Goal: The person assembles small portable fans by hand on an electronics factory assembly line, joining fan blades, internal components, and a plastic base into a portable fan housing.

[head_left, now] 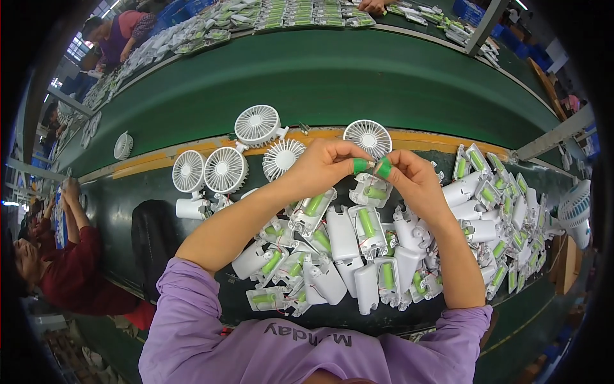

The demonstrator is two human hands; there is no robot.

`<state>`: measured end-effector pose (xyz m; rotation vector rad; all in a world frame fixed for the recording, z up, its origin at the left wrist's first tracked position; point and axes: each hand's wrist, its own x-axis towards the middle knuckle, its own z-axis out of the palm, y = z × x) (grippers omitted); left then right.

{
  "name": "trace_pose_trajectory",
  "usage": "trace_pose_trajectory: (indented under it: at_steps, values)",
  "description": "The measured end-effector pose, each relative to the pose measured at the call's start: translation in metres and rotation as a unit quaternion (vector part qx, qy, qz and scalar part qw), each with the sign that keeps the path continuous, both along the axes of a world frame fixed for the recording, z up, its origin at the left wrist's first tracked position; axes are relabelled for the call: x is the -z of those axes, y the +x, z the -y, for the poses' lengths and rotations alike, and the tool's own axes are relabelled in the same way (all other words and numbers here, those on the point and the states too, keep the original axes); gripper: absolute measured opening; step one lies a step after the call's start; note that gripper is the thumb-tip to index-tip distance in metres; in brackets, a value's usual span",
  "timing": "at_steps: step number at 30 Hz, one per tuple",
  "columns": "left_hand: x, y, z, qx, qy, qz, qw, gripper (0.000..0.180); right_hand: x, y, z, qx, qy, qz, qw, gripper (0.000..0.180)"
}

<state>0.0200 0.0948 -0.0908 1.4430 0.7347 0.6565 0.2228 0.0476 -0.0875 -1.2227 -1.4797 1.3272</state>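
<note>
green conveyor belt [332,83] | metal frame bar [553,136] | daylit windows [80,45]

Both forearms reach forward; left hand [323,168] and right hand [412,179] meet fingertip to fingertip, green-capped fingers [361,166] pinched together.

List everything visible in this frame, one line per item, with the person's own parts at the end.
Fan heads: about six, white, along the yellow strip.
Fan base shells with green cells: many, white, heaped on the dark bench under the hands.
Conveyor belt: one, green, beyond the bench.
Co-worker's sleeve: one, dark red, far left.
Small part: one, pinched between both hands' fingertips; too small to tell.
Left hand: green finger cot.
Right hand: green finger cot.
Sleeves: two, lilac.
</note>
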Motion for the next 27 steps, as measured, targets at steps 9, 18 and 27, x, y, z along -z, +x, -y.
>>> trace_pose_trajectory:
  at_steps: [9, 18, 27]
  values:
    - [0.005, -0.006, -0.018, -0.142, 0.15, -0.018, 0.978, 0.016, -0.006, -0.006, 0.001, 0.057, 0.056, -0.059, 0.995, 0.015]
    - [0.034, -0.076, -0.096, -0.509, 0.193, 0.057, 0.837, 0.03, 0.001, -0.004, -0.004, 0.035, 0.119, -0.025, 0.992, 0.02]
    - [0.021, -0.054, -0.074, -0.344, 0.367, -0.187, 0.844, 0.02, -0.167, 0.051, 0.026, -0.011, 0.307, -0.126, 0.943, 0.031]
